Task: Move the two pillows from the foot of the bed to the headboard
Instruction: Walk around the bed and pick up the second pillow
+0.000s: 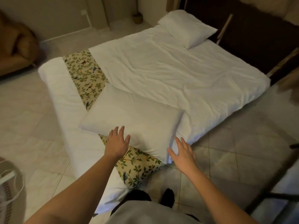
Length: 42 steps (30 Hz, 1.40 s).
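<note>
Reaching hands [150,147], spread, seemingly brushing near pillow [134,117].

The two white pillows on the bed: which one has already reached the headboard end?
The plump white pillow at the far corner. The other white pillow lies across the floral bed runner near both hands.
</note>
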Available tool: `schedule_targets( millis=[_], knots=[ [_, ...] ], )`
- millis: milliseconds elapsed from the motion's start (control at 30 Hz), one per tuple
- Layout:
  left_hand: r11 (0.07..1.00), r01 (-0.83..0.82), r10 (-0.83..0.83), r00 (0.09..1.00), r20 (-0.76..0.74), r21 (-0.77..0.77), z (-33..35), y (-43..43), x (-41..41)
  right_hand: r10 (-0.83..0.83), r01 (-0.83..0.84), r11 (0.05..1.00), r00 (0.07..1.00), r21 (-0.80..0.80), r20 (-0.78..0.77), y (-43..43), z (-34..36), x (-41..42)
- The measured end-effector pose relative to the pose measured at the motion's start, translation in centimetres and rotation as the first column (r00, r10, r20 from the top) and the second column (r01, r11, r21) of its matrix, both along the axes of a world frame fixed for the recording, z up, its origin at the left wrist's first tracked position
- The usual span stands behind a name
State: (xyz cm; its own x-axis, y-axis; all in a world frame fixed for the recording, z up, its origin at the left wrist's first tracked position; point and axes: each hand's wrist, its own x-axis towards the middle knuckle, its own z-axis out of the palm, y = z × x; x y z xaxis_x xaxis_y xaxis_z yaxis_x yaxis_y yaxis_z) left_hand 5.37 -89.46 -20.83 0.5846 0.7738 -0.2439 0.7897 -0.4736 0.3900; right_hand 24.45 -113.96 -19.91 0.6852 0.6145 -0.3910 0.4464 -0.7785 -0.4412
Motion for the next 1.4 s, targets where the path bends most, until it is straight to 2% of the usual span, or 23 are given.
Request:
schedule_targets(
  millis=[167, 367, 633, 800, 1200, 1400],
  knots=[
    [0.992, -0.121, 0.121, 0.993, 0.001, -0.019, 0.9, 0.0, 0.1, 0.097, -0.099, 0.994, 0.994, -0.04, -0.05, 2.1, -1.0, 3.0],
    [0.974, -0.219, 0.217, 0.976, -0.032, -0.059, -0.3, 4.7, -0.6, 0.096, -0.101, 0.994, 0.99, -0.041, -0.106, 7.4, -2.3, 4.5],
    [0.94, -0.299, 0.29, 0.954, -0.08, -0.165, -4.3, 14.9, 2.4, -0.061, 0.04, 0.992, 0.981, -0.117, -0.183, 14.1, -5.1, 6.7],
    [0.922, -0.34, 0.323, 0.939, -0.115, -0.186, -7.7, 21.5, 4.4, -0.233, 0.201, 0.964, 0.954, -0.173, -0.187, 18.8, -8.6, 8.7],
    [0.893, -0.424, 0.397, 0.9, -0.181, -0.151, -16.1, 33.4, 6.5, -0.595, 0.564, 0.795, 0.797, -0.224, -0.102, 25.3, -17.1, 13.8],
    [0.809, -0.553, 0.538, 0.833, -0.126, -0.199, -17.7, 36.3, 7.1, -0.662, 0.624, 0.748, 0.724, -0.225, -0.194, 24.0, -20.5, 14.9]
  ],
)
